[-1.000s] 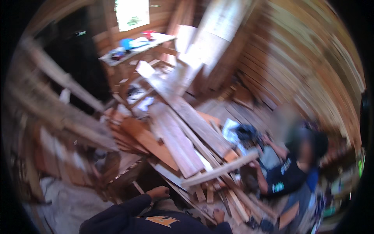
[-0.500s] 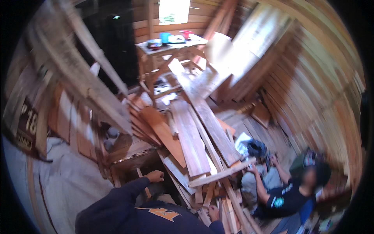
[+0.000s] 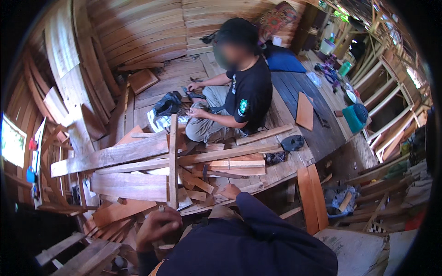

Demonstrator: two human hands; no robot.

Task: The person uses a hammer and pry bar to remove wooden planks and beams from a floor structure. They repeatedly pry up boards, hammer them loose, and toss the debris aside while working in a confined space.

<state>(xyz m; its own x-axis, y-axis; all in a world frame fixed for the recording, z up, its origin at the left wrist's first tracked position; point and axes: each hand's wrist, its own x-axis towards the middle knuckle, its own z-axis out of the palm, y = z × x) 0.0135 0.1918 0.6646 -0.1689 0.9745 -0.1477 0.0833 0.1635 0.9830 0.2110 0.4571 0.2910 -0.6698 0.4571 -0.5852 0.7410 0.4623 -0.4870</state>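
Observation:
My left hand [image 3: 159, 225] is raised at the lower left, its fingers loosely curled in with nothing visible inside them. Beyond it stands a narrow upright-looking batten [image 3: 173, 161] lying across the pile of planks. My right hand [image 3: 229, 191] rests at the edge of the raised wooden floor, fingers stretched out beside short wood offcuts [image 3: 197, 181]. A wide grey-brown plank [image 3: 131, 186] lies left of the batten. Just past my right hand is a stack of short reddish boards [image 3: 237, 166].
Another person [image 3: 248, 87] sits on the floor ahead, hands by a black plastic bag [image 3: 168, 103]. Two reddish boards [image 3: 313, 198] bridge a gap in the floor at right. Loose slats [image 3: 80, 255] lie lower left. Tall planks [image 3: 64, 60] lean on the wall.
My view has swung to the right, bringing the seated person to the centre. My left hand shows nearer and lower left; my right hand now lies with fingers extended at the floor edge.

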